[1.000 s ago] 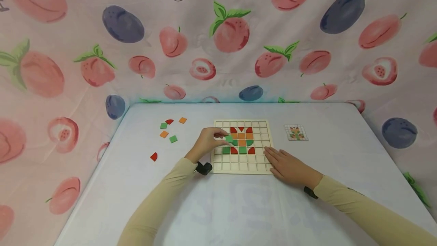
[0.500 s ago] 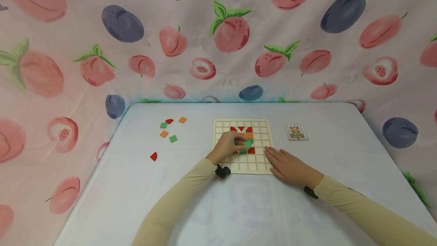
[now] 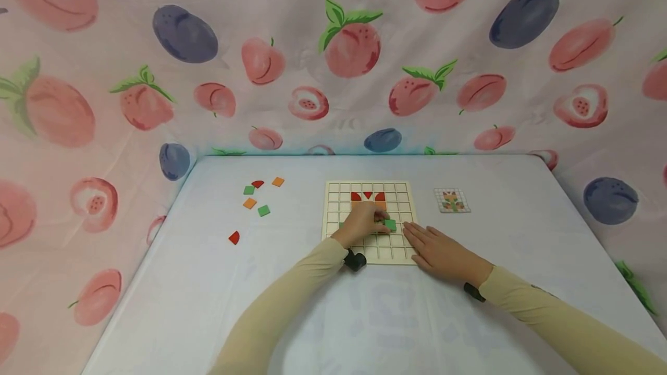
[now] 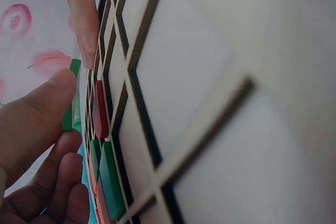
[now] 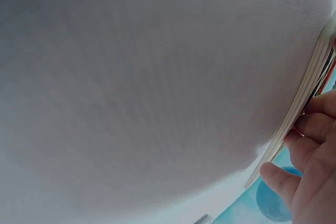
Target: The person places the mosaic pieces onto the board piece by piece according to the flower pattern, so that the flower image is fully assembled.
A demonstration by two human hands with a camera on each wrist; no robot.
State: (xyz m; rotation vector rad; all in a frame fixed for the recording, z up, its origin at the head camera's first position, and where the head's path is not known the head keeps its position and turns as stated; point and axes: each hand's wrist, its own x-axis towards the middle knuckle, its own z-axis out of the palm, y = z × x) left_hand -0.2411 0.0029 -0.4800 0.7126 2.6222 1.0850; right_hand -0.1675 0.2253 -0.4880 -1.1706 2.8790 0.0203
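Observation:
My left hand point(image 3: 362, 223) pinches a green square tile point(image 3: 390, 224) between thumb and fingers, above the right part of a wooden grid board point(image 3: 385, 252). In the left wrist view the thumb presses the green tile's face, and the tile stands on edge just off the board. Red tiles point(image 3: 380, 196) show in the board's upper cells; my left hand hides much of the pattern below them. My right hand point(image 3: 443, 253) rests with straight fingers on the board's right edge. The right wrist view shows its fingers along the board's side point(image 5: 294, 108).
Loose tiles lie on the white table left of the board: green squares point(image 3: 264, 210), orange squares point(image 3: 250, 203) and red quarter-rounds point(image 3: 234, 238). A small pattern card point(image 3: 452, 200) lies right of the board. A fruit-print cloth point(image 3: 307, 103) hangs behind the table.
My left hand has carried the green tile rightward across the board, from its left side to near my right fingertips. The right hand has stayed in place.

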